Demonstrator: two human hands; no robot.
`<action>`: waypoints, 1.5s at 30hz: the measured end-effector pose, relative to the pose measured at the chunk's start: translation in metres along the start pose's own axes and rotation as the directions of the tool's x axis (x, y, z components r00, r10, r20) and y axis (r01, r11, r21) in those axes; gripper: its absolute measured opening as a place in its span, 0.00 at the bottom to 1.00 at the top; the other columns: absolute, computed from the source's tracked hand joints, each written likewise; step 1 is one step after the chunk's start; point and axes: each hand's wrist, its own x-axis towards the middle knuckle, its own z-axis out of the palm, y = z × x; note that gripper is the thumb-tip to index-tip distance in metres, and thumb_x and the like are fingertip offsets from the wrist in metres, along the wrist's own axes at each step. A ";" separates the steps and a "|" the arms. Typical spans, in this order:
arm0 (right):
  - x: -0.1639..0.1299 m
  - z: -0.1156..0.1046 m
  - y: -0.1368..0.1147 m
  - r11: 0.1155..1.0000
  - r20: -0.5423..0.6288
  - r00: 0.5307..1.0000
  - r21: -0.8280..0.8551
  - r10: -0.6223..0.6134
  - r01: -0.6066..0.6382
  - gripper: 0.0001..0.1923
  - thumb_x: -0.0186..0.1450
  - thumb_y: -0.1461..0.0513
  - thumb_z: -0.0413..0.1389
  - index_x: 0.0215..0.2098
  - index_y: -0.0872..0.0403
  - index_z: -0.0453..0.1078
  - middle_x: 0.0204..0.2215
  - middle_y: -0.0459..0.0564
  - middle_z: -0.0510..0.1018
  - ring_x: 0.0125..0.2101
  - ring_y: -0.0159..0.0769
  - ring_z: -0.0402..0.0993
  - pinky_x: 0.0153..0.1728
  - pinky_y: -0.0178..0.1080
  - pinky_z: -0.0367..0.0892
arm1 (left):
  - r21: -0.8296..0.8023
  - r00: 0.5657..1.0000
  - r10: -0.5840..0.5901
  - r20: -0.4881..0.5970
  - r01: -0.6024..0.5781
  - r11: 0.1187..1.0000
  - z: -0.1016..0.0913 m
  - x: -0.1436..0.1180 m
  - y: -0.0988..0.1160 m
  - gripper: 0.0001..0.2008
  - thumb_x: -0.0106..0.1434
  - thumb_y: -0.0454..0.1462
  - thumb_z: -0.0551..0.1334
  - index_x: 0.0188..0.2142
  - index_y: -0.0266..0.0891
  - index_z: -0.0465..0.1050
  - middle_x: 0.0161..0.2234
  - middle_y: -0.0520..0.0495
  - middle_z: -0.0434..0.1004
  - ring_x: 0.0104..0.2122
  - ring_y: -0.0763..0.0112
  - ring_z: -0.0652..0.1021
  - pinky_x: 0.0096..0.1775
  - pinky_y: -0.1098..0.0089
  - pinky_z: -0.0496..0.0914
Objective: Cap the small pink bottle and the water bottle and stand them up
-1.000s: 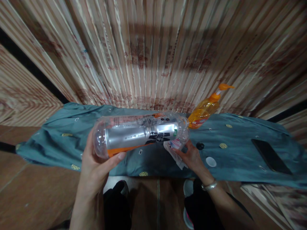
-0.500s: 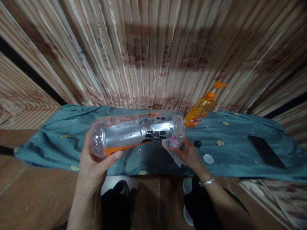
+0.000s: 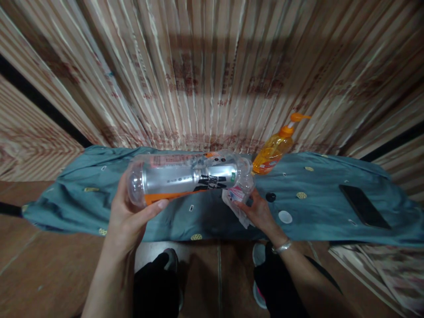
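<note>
A large clear plastic bottle (image 3: 175, 179) with a silver, orange and black label lies sideways above the cloth. My left hand (image 3: 132, 207) is wrapped round its base end at the left, thumb on the near side. Its neck points right and meets a small clear plastic container (image 3: 236, 194) with pink and blue print. My right hand (image 3: 256, 212) grips that container from the right, just below the bottle's neck. Whether the two mouths touch I cannot tell. A black cap (image 3: 270, 197) and a white round lid (image 3: 285, 217) lie right of my right hand.
An orange pump bottle (image 3: 273, 152) stands close behind the large bottle's neck. Towards the right end of the green patterned cloth (image 3: 313, 212) lies a dark phone (image 3: 364, 206). A striped curtain (image 3: 205, 88) hangs behind. My feet are on the tiled floor below.
The whole view has shifted slightly. Both hands keep their holds, and the large bottle stays sideways with its neck at the small container.
</note>
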 end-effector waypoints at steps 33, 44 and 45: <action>0.000 0.002 0.002 1.000 -0.013 1.000 0.008 0.012 -0.011 0.29 0.60 0.49 0.64 0.53 0.55 0.68 0.43 0.61 0.84 0.44 0.56 0.82 0.43 0.50 0.75 | -0.009 0.999 -0.035 -0.011 0.035 0.999 -0.007 0.005 -0.012 0.48 0.30 0.38 0.83 0.55 0.45 0.74 0.58 0.43 0.75 0.61 0.43 0.73 0.64 0.44 0.66; 0.000 0.002 0.001 0.999 -0.002 1.000 0.030 0.015 -0.015 0.26 0.61 0.49 0.62 0.52 0.54 0.68 0.44 0.59 0.84 0.44 0.54 0.82 0.45 0.51 0.75 | 0.068 1.000 0.011 -0.004 -0.011 0.998 -0.007 -0.005 -0.004 0.47 0.35 0.39 0.82 0.57 0.49 0.73 0.60 0.43 0.73 0.65 0.36 0.67 0.67 0.33 0.52; 0.000 0.002 0.001 0.999 -0.009 1.000 0.030 0.016 -0.015 0.28 0.60 0.49 0.62 0.53 0.54 0.68 0.44 0.60 0.84 0.45 0.54 0.82 0.46 0.51 0.75 | 0.068 1.000 0.013 -0.005 -0.012 0.998 -0.008 -0.005 -0.004 0.47 0.35 0.40 0.82 0.57 0.48 0.73 0.60 0.43 0.73 0.65 0.35 0.67 0.67 0.32 0.52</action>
